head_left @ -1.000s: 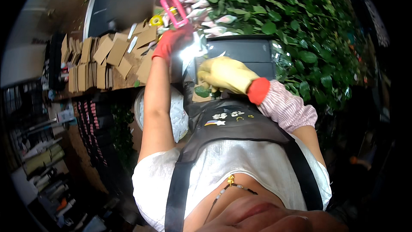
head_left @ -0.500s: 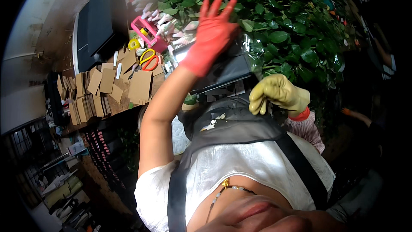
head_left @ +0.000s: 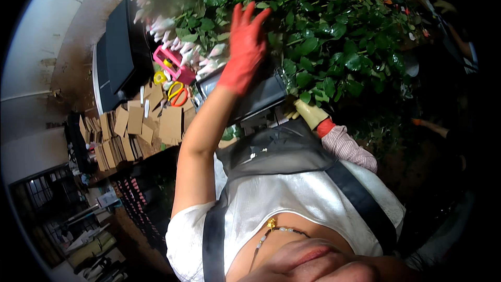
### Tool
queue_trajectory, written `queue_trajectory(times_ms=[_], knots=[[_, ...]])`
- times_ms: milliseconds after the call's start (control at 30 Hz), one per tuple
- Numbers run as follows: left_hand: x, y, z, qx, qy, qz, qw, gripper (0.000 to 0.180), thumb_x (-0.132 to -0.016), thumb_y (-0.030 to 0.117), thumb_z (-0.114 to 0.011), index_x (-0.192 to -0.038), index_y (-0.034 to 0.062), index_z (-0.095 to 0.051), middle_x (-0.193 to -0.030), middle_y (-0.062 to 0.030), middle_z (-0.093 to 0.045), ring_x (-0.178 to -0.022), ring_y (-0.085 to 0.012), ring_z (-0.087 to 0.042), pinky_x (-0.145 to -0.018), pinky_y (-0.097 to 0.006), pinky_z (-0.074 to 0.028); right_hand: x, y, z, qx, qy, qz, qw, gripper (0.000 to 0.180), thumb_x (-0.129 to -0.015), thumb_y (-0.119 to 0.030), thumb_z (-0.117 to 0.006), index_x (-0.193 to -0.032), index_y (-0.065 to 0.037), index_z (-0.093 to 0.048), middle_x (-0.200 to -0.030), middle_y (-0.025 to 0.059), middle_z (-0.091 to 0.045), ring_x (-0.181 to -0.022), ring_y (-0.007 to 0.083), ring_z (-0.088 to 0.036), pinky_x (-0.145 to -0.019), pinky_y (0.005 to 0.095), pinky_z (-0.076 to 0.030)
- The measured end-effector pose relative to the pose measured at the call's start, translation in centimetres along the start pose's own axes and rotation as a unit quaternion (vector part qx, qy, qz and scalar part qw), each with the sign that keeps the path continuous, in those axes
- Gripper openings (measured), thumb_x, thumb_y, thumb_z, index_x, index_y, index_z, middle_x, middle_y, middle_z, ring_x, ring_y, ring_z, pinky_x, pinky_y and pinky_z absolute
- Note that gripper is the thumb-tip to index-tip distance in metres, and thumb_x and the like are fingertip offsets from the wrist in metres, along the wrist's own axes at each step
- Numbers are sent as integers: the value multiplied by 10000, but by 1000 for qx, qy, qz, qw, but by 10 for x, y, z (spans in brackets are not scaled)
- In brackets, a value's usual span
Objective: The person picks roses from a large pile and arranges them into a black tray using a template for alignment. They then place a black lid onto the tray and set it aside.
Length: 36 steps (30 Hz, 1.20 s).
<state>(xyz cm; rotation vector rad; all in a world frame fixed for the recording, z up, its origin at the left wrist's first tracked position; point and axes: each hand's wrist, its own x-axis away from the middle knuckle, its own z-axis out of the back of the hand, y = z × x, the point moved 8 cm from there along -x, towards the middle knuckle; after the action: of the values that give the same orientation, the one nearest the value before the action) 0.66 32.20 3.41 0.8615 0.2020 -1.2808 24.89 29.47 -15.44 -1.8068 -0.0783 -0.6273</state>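
My left hand [head_left: 244,52], in a red rubber glove, reaches out over a black tray-like frame [head_left: 265,98] with shiny clear edging. Its fingers are spread toward the leafy green stems [head_left: 318,26], and nothing shows in its grasp. Beside its wrist lie several flower heads in white and pink mesh sleeves [head_left: 213,60]. My right hand [head_left: 310,114], in a pale yellow glove with a red cuff, is low at the frame's near right corner, beneath the leaves. Its fingers are mostly hidden, so whether it holds anything is unclear.
Left of the frame stand a pink tape dispenser [head_left: 175,65], a yellow tape roll [head_left: 159,77] and scissors with yellow and orange handles [head_left: 177,94]. Brown cardboard pieces [head_left: 171,125] cover the table's left part. Another person's arm [head_left: 433,127] shows at the far right.
My right hand has moved forward and left from in front of my apron to the frame's near edge. My left hand stays spread above the frame, shifted slightly left as the view moved.
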Motion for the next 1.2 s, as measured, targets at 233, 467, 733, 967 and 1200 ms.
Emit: queue_trajectory(times_ms=[233,467,733,967,1200], knots=[[121,-27,139,73,148,157,974,480,-966,-16,-639,-1438,57,-593,-1487,-140,-574,-1367,-282,-547,-1141,-391,-428,31,-79,14,513,66,-89,851,398,-1006,-448,-534,-1141,-131,-734,-1077,151,-759,-984,381,-708,-894,474,-558],[305,-93,159,274,278,553,736,433,-1101,191,-538,-1490,5,-503,-1443,-181,-591,-1299,-272,-598,-1081,-412,-478,41,-216,-159,254,-204,407,853,372,-1025,-266,-667,-1336,-61,-679,-1201,136,-753,-1091,288,-720,-932,405,-567],[350,-94,152,382,296,545,685,468,-1096,250,-570,-1499,20,-505,-1475,-155,-584,-1131,-181,-636,-959,-315,-519,-48,-142,-265,740,-336,336,477,526,-882,-584,-674,-896,-80,-826,-1060,143,-786,-1366,325,-549,-1291,518,-183],[294,-68,82,555,66,490,668,585,-1128,437,-447,-1540,22,-459,-1462,-179,-578,-1247,-240,-617,-1071,-376,-495,47,-276,-221,505,-142,576,627,499,-938,-392,-697,-595,-29,-692,-787,158,-758,-963,392,-736,-1165,532,-412],[167,5,100,636,-34,330,697,617,-1063,271,-538,-1592,-1,-373,-1516,-127,-549,-1358,-237,-555,-1117,-370,-441,147,-178,-70,38,-115,240,963,625,-1058,-575,-485,-1136,10,-689,-1185,203,-709,-1116,335,-699,-1011,462,-543]])
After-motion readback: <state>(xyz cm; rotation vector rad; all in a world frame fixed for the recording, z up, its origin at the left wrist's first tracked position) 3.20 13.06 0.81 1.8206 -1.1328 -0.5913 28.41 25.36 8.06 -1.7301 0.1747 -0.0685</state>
